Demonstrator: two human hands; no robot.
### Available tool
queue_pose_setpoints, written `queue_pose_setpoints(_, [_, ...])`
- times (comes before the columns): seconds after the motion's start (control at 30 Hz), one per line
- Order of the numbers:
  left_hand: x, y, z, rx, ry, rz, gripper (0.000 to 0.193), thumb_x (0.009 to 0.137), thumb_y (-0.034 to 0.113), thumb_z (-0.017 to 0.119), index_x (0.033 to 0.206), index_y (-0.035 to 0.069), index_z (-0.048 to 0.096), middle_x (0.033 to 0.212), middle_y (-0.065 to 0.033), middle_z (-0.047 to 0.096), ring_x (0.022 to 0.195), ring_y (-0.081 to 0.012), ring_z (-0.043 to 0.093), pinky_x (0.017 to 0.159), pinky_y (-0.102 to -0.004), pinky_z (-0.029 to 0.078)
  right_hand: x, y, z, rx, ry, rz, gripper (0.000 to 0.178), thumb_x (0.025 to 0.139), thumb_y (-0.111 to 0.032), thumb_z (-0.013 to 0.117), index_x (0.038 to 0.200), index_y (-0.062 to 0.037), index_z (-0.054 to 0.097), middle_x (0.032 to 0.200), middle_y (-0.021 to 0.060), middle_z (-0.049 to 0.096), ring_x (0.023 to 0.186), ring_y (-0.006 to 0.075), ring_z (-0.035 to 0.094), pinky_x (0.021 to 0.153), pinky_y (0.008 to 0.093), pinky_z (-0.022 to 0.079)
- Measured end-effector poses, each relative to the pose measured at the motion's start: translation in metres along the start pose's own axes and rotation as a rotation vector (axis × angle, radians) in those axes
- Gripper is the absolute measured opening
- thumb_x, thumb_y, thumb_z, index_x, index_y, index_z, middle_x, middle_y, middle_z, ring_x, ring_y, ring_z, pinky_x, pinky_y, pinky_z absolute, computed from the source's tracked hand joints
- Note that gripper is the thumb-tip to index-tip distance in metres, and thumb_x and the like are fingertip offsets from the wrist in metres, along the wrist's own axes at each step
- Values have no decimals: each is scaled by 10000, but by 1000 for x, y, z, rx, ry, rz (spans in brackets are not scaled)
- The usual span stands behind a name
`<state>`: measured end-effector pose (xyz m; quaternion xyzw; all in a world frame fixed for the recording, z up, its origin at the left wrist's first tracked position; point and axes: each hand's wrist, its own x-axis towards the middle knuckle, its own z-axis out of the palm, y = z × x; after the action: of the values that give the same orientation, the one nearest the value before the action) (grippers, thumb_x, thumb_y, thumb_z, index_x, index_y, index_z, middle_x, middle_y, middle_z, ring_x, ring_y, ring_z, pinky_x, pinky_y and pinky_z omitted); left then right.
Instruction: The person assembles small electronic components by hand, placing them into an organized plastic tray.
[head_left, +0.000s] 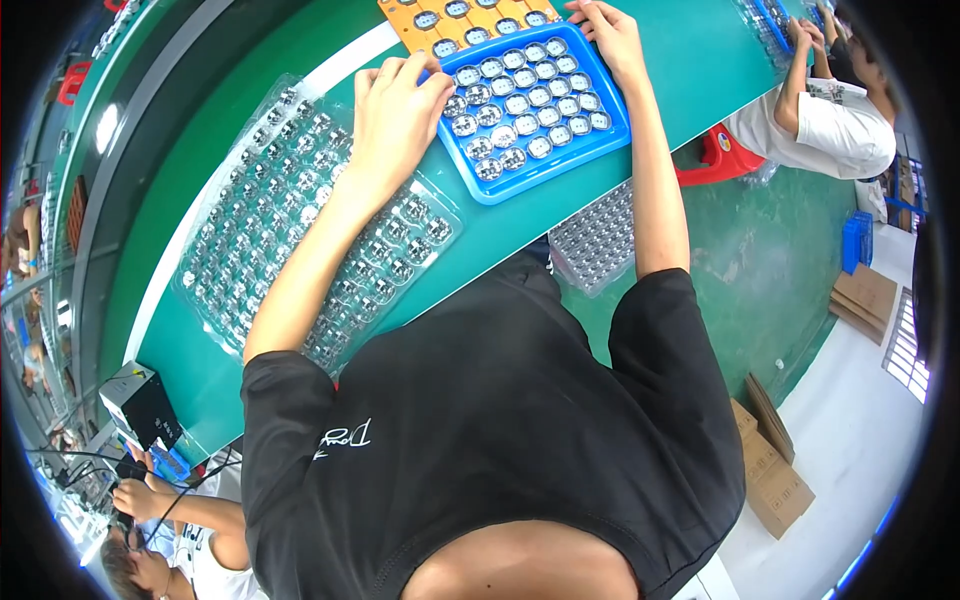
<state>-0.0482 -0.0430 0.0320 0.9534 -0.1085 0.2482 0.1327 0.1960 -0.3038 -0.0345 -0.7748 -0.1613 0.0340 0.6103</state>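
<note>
A green table (690, 60) carries a clear tray (450, 208), reaching the near edge. Right of it is the blue tray (575, 155), with an orange board (452, 28) just beyond its far edge. The left hand (395, 110) bends its fingers at this blue tray's far-left corner, the right hand (612, 40) at far-right; whether either grips something, I cannot tell. Round parts (540, 96) lie inside.

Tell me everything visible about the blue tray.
The blue tray is a shallow, glossy, plastic-looking rectangle with rounded corners and a raised rim. It lies open side up on the green table, near an orange panel, holding rows of round parts, mostly pale-faced. The left hand is at its left edge, the right hand by its far right corner; whether either touches it is unclear.
</note>
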Motion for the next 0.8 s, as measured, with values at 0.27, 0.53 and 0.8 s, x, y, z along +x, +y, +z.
queue_pose_setpoints(0.27, [0, -9, -27, -148, 30, -110, 271, 927, 299, 728, 1051, 61, 687, 1133, -140, 593, 1150, -346, 541, 981, -478, 442, 0, -66, 6, -763, 264, -441, 303, 1023, -313, 660, 1097, -50, 789, 958, 69, 787, 793, 139, 710, 724, 295, 567])
queue_pose_setpoints(0.53, [-70, -116, -114, -99, -9, -498, 201, 940, 174, 717, 1078, 27, 711, 982, -104, 675, 827, -220, 647, 777, -358, 534, -68, -175, 200, -387, -606, -822, 223, 958, -238, 715, 1087, -61, 755, 995, 86, 707, 880, 228, 710, 759, 353, 571])
queue_pose_setpoints(0.8, [-74, -116, -93, 20, -81, -566, 187, 894, 207, 724, 995, 50, 722, 1027, -123, 651, 1036, -330, 634, 908, -440, 519, -47, -166, 288, -708, -730, -818, 177, 829, -125, 704, 986, -91, 779, 1038, 117, 665, 1034, 343, 682, 922, 470, 537])
